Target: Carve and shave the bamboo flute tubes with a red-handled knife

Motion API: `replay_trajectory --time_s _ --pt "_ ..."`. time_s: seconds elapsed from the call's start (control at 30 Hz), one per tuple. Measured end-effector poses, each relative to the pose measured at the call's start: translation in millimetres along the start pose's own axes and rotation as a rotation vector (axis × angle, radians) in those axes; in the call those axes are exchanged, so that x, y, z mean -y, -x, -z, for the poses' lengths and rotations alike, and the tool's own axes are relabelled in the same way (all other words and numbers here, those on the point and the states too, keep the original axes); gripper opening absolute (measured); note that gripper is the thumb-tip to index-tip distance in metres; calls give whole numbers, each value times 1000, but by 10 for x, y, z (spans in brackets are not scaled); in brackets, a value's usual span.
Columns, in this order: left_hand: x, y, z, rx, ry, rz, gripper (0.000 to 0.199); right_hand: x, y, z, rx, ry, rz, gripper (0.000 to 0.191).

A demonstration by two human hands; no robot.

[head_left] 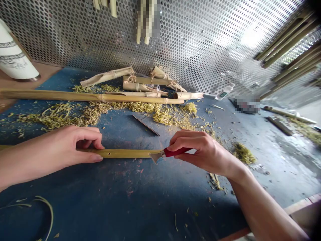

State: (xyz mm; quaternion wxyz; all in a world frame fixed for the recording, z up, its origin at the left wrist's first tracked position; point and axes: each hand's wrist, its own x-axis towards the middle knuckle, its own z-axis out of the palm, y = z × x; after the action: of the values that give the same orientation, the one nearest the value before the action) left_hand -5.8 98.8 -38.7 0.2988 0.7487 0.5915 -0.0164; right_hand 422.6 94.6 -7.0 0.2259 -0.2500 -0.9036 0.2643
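Note:
A flat bamboo strip (pixel 127 153) with a small hole lies across the blue tabletop. My left hand (pixel 82 144) grips it between thumb and fingers, left of the hole; the strip's left part is hidden behind that hand and forearm. In my right hand (pixel 193 145) is a scraper (pixel 156 156) with a red handle and a short flared metal blade. The blade meets the strip near its right end, though how firmly it presses cannot be seen. Beyond the hands, a thin dark metal blade (pixel 146 125) rests on the table.
Curly shavings (pixel 163 115) spread behind the strip. A long bamboo pole (pixel 87 96) and several cut, tied bamboo pieces (pixel 142 80) lie by the perforated metal panel (pixel 75 40). A white cylinder (pixel 16 57) stands back left; a small white bottle (pixel 225 91) sits back right.

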Motion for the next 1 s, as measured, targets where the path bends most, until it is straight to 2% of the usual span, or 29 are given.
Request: replay_trajectory --time_s 0.23,0.43,0.6,0.77,1.0 --pt "3 10 10 -1 -12 11 59 -135 -25 37 38 -14 72 16" --pt "-93 -2 33 -5 -12 33 56 -215 -57 52 50 -34 111 15" --pt "-64 1 19 -6 6 16 57 -273 -65 47 39 -71 117 13" --pt "-41 15 16 -19 32 -12 54 -230 -37 65 37 -55 87 20" --pt "-9 6 13 -35 50 -40 49 -164 -20 61 50 -48 74 19"
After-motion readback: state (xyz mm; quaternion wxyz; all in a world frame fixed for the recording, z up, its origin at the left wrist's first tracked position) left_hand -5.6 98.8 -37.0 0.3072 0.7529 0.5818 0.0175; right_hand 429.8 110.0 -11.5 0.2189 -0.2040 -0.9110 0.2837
